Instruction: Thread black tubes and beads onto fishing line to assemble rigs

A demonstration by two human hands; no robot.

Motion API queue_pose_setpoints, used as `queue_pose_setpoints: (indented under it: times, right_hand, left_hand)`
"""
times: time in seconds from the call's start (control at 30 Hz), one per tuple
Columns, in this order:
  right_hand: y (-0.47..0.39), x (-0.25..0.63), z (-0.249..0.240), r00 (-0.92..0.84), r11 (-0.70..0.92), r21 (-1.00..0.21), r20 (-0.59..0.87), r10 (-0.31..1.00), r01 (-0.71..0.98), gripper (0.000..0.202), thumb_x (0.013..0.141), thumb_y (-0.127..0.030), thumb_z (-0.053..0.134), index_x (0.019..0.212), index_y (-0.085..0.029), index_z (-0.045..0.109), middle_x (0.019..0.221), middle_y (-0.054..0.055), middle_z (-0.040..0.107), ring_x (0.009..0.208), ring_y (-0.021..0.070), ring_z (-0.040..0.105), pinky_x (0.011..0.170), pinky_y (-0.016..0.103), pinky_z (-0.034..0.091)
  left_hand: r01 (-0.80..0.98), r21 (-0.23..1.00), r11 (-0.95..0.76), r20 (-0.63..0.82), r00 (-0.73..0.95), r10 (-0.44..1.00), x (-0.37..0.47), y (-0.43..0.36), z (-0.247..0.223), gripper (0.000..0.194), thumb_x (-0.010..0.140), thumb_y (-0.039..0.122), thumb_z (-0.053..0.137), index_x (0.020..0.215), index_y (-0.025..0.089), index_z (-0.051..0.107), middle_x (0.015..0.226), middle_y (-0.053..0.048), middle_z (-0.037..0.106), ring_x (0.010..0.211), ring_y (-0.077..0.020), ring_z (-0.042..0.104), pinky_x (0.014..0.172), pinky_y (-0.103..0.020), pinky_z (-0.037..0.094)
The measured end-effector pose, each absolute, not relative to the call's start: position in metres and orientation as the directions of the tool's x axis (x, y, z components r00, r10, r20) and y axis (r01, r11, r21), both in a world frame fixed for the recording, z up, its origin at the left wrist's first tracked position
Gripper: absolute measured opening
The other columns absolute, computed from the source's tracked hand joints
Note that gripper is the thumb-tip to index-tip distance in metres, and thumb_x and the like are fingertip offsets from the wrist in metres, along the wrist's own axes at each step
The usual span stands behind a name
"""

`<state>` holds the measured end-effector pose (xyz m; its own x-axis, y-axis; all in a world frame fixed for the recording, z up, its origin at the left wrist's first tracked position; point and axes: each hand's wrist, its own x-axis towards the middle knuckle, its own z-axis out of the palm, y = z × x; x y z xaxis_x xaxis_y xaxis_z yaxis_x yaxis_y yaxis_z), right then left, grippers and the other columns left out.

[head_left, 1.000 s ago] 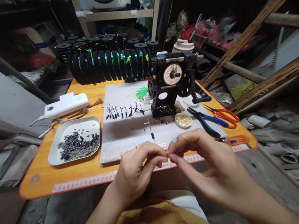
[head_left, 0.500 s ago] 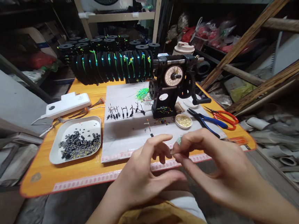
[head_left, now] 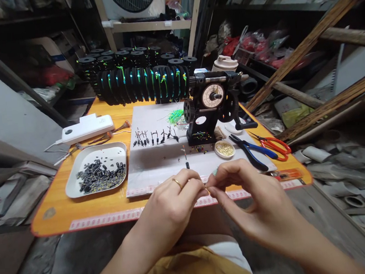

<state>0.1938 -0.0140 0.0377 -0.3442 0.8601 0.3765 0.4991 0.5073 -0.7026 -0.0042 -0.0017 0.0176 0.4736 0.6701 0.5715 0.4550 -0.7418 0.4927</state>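
My left hand, a ring on one finger, is closed with its fingertips pinched together over the table's front edge. Against it, my right hand pinches with thumb and forefinger. Whatever is between the fingertips is too small to name. Just beyond them a thin piece with a black cylindrical end lies on the white board. Farther back is a row of small black parts with thin stems. A small round dish holds tiny gold pieces.
A white tray of small black pieces stands left, below a white power strip. Blue-handled pliers and orange scissors lie right. Behind is a black hand-cranked machine beside a row of black spools.
The fingers of my left hand have gone from spread to closed, and its fingertips have come up to those of my right hand. The view has shifted slightly.
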Motion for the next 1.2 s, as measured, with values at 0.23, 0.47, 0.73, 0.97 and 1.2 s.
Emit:
queue_pose_setpoints:
  times: [0.23, 0.47, 0.73, 0.97, 1.2]
  right_hand:
    - [-0.014, 0.173, 0.020, -0.062, 0.409, -0.911, 0.411, 0.909, -0.046, 0.029, 0.087, -0.005, 0.068, 0.103, -0.027, 0.059, 0.088, -0.001, 0.067, 0.083, 0.0127, 0.070, 0.076, 0.023, 0.062]
    - [-0.010, 0.190, 0.006, -0.401, 0.834, -0.397, 0.742, 0.537, 0.383, 0.051, 0.087, 0.006, 0.059, 0.130, -0.021, 0.058, 0.108, 0.010, 0.075, 0.101, 0.0225, 0.072, 0.083, 0.036, 0.063]
    - [0.000, 0.207, 0.009, -0.548, 0.804, -0.316, 0.602, 0.581, 0.504, 0.029, 0.093, -0.008, 0.059, 0.118, -0.022, 0.058, 0.100, 0.009, 0.072, 0.091, 0.0236, 0.068, 0.079, 0.038, 0.058]
    - [0.002, 0.203, 0.013, -0.512, 0.759, -0.387, 0.569, 0.644, 0.524, 0.026, 0.091, -0.004, 0.059, 0.106, -0.024, 0.053, 0.084, 0.004, 0.066, 0.076, 0.0202, 0.062, 0.066, 0.034, 0.050]
    - [-0.002, 0.198, 0.012, -0.345, 0.496, -0.841, 0.410, 0.845, 0.216, 0.028, 0.094, -0.004, 0.058, 0.109, -0.027, 0.052, 0.095, 0.000, 0.060, 0.088, 0.0138, 0.063, 0.082, 0.027, 0.053]
  left_hand:
    - [0.280, 0.778, -0.562, 0.481, 0.310, 0.820, -0.007, -0.009, 0.015, 0.014, 0.097, 0.010, 0.057, 0.086, 0.017, 0.062, 0.065, 0.004, 0.060, 0.057, -0.0082, 0.056, 0.059, -0.019, 0.044]
    - [0.287, 0.795, -0.534, 0.464, 0.278, 0.841, -0.015, -0.010, 0.020, 0.015, 0.094, 0.007, 0.058, 0.087, 0.018, 0.063, 0.071, 0.004, 0.064, 0.061, -0.0076, 0.059, 0.061, -0.018, 0.046]
    - [0.319, 0.758, -0.570, 0.476, 0.327, 0.816, -0.017, -0.007, 0.019, 0.014, 0.095, 0.006, 0.057, 0.089, 0.017, 0.063, 0.076, 0.001, 0.068, 0.065, -0.0090, 0.061, 0.063, -0.019, 0.048]
    - [0.337, 0.712, -0.616, 0.508, 0.358, 0.784, -0.020, -0.003, 0.021, 0.016, 0.093, 0.001, 0.058, 0.088, 0.016, 0.062, 0.078, 0.000, 0.067, 0.072, -0.0083, 0.062, 0.069, -0.016, 0.048]
    - [0.372, 0.655, -0.657, 0.533, 0.389, 0.751, -0.023, -0.002, 0.019, 0.016, 0.094, 0.000, 0.057, 0.093, 0.016, 0.061, 0.079, 0.000, 0.065, 0.072, -0.0088, 0.060, 0.070, -0.017, 0.047]
